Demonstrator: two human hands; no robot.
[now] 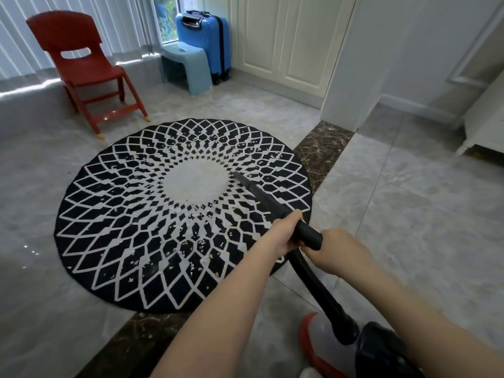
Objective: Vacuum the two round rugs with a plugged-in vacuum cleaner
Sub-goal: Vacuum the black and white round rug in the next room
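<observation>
Rug [152,219], round, black with a white diamond lattice and a pale centre, lies flat on the grey tiled floor [409,214] ahead of me, its near edge overlapping a dark marble strip [321,148]. White crumbs speckle its pattern, thickest around the centre and toward the near side. I see only this one rug.

I hold the black vacuum nozzle [259,193] slanted down over the rug, its narrow tip at the right edge of the pale centre; whether it touches the pile I cannot tell. My left hand [286,233] wraps the wand just ahead of the thick black collar [309,234], fingers curled tight round it. My right hand [338,249] grips just behind that collar where the hose [319,290] begins, fingers closed under it and mostly hidden from me.

The hose runs back to the vacuum body [327,347], red and translucent grey, at the lower right by my arm.

Beyond the rug stand a red plastic chair [81,66], a pale blue stool [185,66] and a blue suitcase [204,36] before white cupboard doors [286,36].
</observation>
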